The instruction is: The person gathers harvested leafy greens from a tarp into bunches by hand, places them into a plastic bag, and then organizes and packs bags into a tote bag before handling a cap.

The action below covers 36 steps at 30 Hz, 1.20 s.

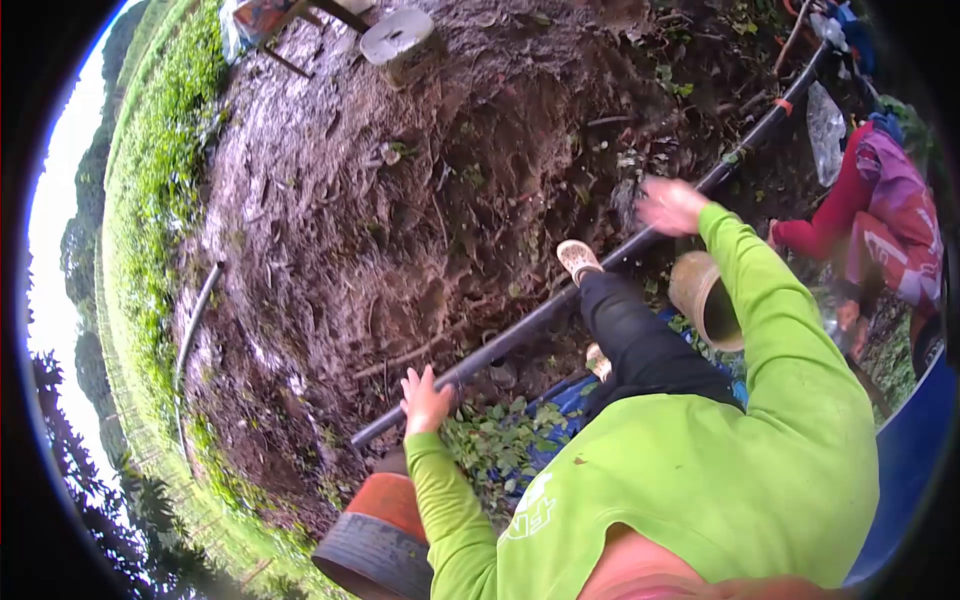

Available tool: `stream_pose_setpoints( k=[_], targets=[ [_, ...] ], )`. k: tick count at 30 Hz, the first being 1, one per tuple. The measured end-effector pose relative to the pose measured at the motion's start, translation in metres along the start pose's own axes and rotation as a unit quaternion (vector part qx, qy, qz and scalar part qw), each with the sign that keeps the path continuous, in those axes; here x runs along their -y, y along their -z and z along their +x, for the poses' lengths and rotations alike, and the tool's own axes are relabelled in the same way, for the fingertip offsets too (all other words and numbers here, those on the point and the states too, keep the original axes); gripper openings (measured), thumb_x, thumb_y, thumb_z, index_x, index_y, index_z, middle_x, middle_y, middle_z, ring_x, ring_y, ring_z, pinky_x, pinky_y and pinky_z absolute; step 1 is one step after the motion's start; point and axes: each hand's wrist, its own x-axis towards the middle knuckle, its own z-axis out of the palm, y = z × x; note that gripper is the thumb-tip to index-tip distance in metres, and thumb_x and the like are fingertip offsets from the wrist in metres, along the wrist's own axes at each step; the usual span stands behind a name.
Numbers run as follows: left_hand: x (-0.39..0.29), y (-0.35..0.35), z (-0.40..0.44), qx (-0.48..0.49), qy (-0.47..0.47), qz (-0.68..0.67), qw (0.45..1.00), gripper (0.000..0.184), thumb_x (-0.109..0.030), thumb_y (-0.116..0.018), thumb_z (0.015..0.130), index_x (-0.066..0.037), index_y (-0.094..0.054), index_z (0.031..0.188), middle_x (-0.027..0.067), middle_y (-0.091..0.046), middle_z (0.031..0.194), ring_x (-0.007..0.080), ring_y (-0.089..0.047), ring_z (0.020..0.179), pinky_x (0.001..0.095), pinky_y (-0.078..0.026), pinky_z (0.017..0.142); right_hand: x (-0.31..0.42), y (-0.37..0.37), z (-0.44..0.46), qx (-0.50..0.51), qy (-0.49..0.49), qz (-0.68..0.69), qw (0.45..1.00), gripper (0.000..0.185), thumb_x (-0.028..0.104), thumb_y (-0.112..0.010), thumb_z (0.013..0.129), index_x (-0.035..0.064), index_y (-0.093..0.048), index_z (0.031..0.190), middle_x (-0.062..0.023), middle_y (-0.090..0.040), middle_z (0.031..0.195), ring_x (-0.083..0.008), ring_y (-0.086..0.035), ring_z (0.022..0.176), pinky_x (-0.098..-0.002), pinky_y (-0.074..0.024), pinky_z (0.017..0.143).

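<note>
My left hand (426, 402) is at the near end of a long black pipe (520, 335), fingers apart; it touches or overlaps the pipe, and whether it bears on it cannot be told. My right hand (672, 206), smeared by motion, is farther along beside the same pipe. A small dark clump (628, 200) lies by its fingertips; whether the hand holds it is unclear. The pipe runs diagonally across muddy ground (400, 220). My foot in a pale clog (577, 258) rests against the pipe.
An orange and grey bucket (380, 535) lies tilted near my left arm, a tan bucket (706, 300) by my right. Another person in red (890, 215) crouches at the right. A white container (397, 38) stands at the top. Green leaves (490, 440) cover blue sheeting (570, 405).
</note>
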Motion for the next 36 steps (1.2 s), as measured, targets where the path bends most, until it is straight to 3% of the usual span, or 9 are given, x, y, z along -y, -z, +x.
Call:
stream_pose_setpoints(
  k=[4,6,12,15,18,20,22,26,36],
  targets=[
    [0.092,0.11,0.033,-0.124,-0.02,0.009,0.992,0.073,-0.032,-0.073,0.087,-0.011,-0.043,0.15,0.0238,-0.027,0.161,0.042,-0.023,0.15,0.0512,-0.023,0.121,0.061,0.059,-0.058,-0.077,0.001,-0.691,0.718,0.076,0.052,-0.064,0.09,0.0144,-0.041,0.152,-0.0068,-0.051,0.15,-0.0299,-0.056,0.125,-0.0462,-0.0428,0.104],
    [0.165,0.201,0.017,-0.372,-0.007,-0.061,0.926,0.065,-0.022,-0.074,0.086,-0.006,-0.049,0.144,0.0215,-0.046,0.135,0.0382,-0.04,0.132,0.0479,-0.03,0.117,0.161,-0.036,-0.149,-0.224,-0.053,-0.319,0.92,0.076,0.039,-0.074,0.086,0.0156,-0.042,0.152,-0.0086,-0.055,0.143,-0.023,-0.057,0.125,-0.0381,-0.048,0.097],
    [0.077,0.41,-0.098,-0.547,0.149,-0.2,0.799,0.063,-0.025,-0.058,0.099,-0.008,-0.034,0.155,0.026,-0.029,0.159,0.0413,-0.031,0.145,0.0499,-0.02,0.123,0.352,-0.081,-0.232,0.21,0.444,-0.058,0.869,0.071,0.043,-0.062,0.097,0.0092,-0.035,0.154,-0.0184,-0.038,0.157,-0.03,-0.043,0.142,-0.0423,-0.042,0.112],
    [0.021,0.363,-0.007,-0.396,-0.019,-0.282,0.874,0.071,-0.021,-0.06,0.097,-0.004,-0.026,0.157,0.0226,-0.029,0.16,0.0357,-0.033,0.145,0.0455,-0.022,0.123,0.382,-0.073,-0.138,0.363,0.515,0.228,0.742,0.071,0.043,-0.062,0.096,0.0094,-0.035,0.153,-0.0225,-0.041,0.153,-0.0341,-0.043,0.141,-0.0508,-0.0388,0.114],
    [-0.146,0.315,0.069,-0.035,-0.071,-0.03,0.996,0.089,-0.047,-0.067,0.09,-0.01,-0.023,0.159,0.0298,-0.014,0.163,0.0438,-0.012,0.152,0.051,-0.017,0.123,0.37,-0.177,-0.075,-0.262,0.42,-0.482,0.722,0.063,0.044,-0.063,0.095,0.0063,-0.047,0.143,-0.0208,-0.048,0.147,-0.0355,-0.046,0.136,-0.048,-0.0382,0.113],
    [-0.23,0.28,0.113,-0.029,-0.146,-0.101,0.984,0.095,-0.058,-0.069,0.085,-0.023,-0.023,0.16,0.0209,-0.004,0.167,0.0498,0.001,0.151,0.067,-0.016,0.117,0.338,-0.265,-0.03,-0.185,0.394,-0.625,0.648,0.06,0.045,-0.063,0.094,0.0041,-0.056,0.137,-0.0197,-0.052,0.142,-0.0365,-0.048,0.133,-0.0461,-0.0378,0.112],
    [-0.312,0.31,0.14,0.002,-0.135,-0.068,0.989,0.093,-0.064,-0.063,0.087,-0.025,-0.021,0.16,0.0155,-0.003,0.168,0.0504,-0.001,0.151,0.0706,-0.016,0.115,0.289,-0.331,0.064,0.1,0.325,-0.424,0.839,0.077,0.056,-0.064,0.092,-0.0026,-0.051,0.141,-0.0237,-0.053,0.141,-0.0374,-0.048,0.134,-0.0423,-0.0352,0.114],
    [-0.375,0.29,0.316,-0.109,-0.177,0.217,0.954,0.08,-0.072,-0.044,0.088,-0.037,-0.026,0.157,0.0119,-0.005,0.169,0.0478,-0.006,0.151,0.0699,-0.027,0.109,0.267,-0.407,0.164,0.061,0.167,-0.558,0.811,0.091,0.077,-0.041,0.09,0.0297,-0.01,0.162,-0.036,0.004,0.161,-0.0547,-0.005,0.149,-0.0648,-0.0082,0.118],
    [-0.44,0.532,0.521,0.015,-0.136,-0.013,0.991,0.077,-0.062,-0.062,0.08,-0.037,-0.042,0.15,0.015,-0.03,0.158,0.0473,-0.041,0.135,0.0569,-0.051,0.091,0.509,-0.488,0.351,0.047,0.093,-0.585,0.804,0.09,0.061,-0.058,0.091,0.0155,-0.02,0.16,-0.0252,-0.025,0.159,-0.0511,-0.019,0.145,-0.0603,-0.0207,0.116]
  ],
)
